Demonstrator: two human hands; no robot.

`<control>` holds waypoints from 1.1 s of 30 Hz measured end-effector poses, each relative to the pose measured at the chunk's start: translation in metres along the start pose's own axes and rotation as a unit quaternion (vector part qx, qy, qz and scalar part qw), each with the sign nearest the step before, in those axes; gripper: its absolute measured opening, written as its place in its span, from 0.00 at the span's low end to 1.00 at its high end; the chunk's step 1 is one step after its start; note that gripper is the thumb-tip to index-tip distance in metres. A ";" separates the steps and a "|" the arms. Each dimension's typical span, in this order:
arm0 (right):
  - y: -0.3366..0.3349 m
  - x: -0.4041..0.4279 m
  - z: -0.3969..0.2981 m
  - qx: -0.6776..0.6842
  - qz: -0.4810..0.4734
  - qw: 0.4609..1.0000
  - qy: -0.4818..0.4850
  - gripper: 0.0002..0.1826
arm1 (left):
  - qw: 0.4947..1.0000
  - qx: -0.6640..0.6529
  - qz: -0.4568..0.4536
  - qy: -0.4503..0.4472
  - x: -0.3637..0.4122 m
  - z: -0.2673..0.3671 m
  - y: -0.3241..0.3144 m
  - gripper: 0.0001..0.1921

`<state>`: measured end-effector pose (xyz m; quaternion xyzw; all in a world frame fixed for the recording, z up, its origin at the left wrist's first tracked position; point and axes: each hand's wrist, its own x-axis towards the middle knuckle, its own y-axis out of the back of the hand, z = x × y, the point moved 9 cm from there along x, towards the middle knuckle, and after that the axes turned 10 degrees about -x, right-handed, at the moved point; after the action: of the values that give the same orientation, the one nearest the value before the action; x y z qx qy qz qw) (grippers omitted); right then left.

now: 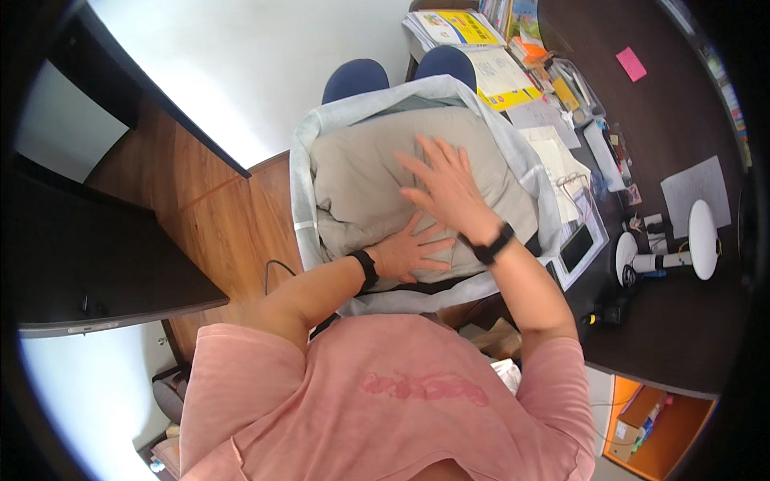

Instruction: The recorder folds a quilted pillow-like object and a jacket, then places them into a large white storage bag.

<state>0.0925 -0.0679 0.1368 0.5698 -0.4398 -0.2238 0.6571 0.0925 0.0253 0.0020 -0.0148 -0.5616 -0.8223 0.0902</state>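
Observation:
A white fabric bag or liner (304, 174) stands open in front of me, its rim spread around folded grey-beige cloth (361, 150) that fills it. My left hand (411, 251) lies with fingers spread on the near part of the cloth. Further up and to the right, my right hand (445, 180) is over the cloth, fingers apart and slightly blurred; whether it presses on the cloth I cannot tell. Neither hand grips anything. Both wrists wear black bands. Something dark shows between the cloth and the near rim of the bag.
Two dark blue rounded chair parts (356, 80) stand behind the bag. On the dark desk (668, 330) at right are papers, books, a smartphone (575, 249), eyeglasses (574, 180) and a white lamp (702, 240). Dark furniture (96, 258) stands at left on the wooden floor (210, 222).

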 end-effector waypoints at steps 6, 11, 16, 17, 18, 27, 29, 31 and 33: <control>-0.088 0.044 0.021 -0.073 -0.031 0.995 -0.062 0.28 | 1.000 0.006 -0.025 0.011 0.001 0.001 -0.004 0.41; -0.122 0.038 0.024 -0.099 -0.074 0.990 -0.069 0.30 | 0.999 -0.012 -0.046 0.021 -0.001 -0.002 -0.021 0.40; -0.141 0.030 0.026 -0.111 -0.086 0.988 -0.066 0.30 | 0.999 -0.045 -0.020 -0.003 0.001 -0.009 -0.033 0.38; -0.145 0.029 0.027 -0.116 -0.087 0.987 -0.066 0.30 | 0.999 -0.047 -0.020 -0.004 0.001 -0.010 -0.036 0.38; -0.149 0.028 0.028 -0.115 -0.089 0.987 -0.066 0.30 | 0.998 -0.059 -0.026 -0.004 0.002 -0.011 -0.041 0.38; -0.173 0.024 0.032 -0.100 -0.095 0.988 -0.064 0.30 | 0.997 -0.067 -0.049 0.006 0.006 -0.018 -0.051 0.42; -0.173 0.021 0.038 -0.073 -0.124 0.987 -0.074 0.32 | 0.994 -0.072 -0.076 0.012 0.009 -0.020 -0.052 0.42; -0.156 0.022 0.048 0.035 -0.149 0.985 -0.083 0.33 | 0.996 -0.083 -0.045 0.008 0.003 -0.021 -0.053 0.41; -0.119 0.018 0.057 0.145 -0.179 0.969 -0.092 0.34 | 0.995 -0.100 -0.013 0.005 -0.002 -0.021 -0.054 0.40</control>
<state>0.0783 -0.1434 0.0283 0.7052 -0.4173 -0.3230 0.4736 0.0874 0.0252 -0.0554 -0.0124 -0.4765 -0.8754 0.0802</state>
